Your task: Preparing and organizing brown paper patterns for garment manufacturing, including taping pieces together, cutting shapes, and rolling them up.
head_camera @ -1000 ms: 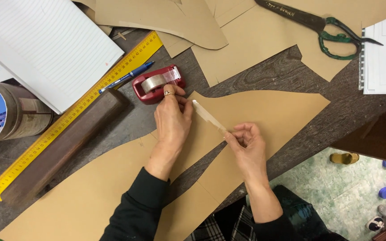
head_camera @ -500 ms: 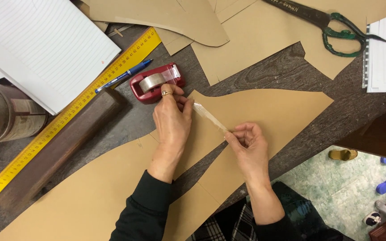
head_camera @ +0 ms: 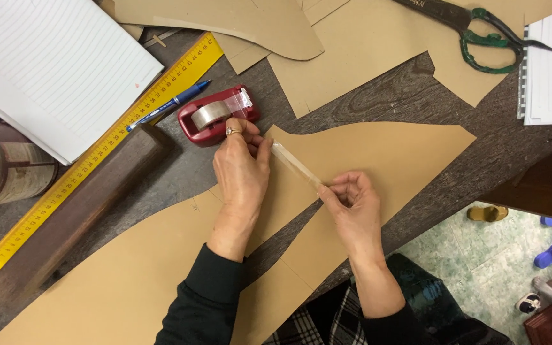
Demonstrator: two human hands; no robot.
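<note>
A strip of clear tape (head_camera: 296,165) stretches between the two hands, slanting from far left to near right just above a large brown paper pattern piece (head_camera: 378,160) that lies on the dark wooden table (head_camera: 410,96). The left hand (head_camera: 241,169) rests palm down on the paper, its fingers closed together and its fingertips pressing the far end of the strip; a ring shows on one finger. The right hand (head_camera: 352,204) pinches the near end of the strip between thumb and forefinger, the other fingers curled in. Whether the middle of the strip touches the paper yet cannot be told.

Just beyond the left hand stands a red tape dispenser (head_camera: 215,115), touching or nearly touching the fingertips. Left of it lie a blue pen (head_camera: 170,104) and a long yellow ruler (head_camera: 97,160), with a dark wooden bar (head_camera: 78,217) beside the ruler. A lined notepad (head_camera: 52,64) lies at the far left. More brown paper pieces (head_camera: 365,45) cover the far side, and green-handled scissors (head_camera: 480,38) lie at the far right.
</note>
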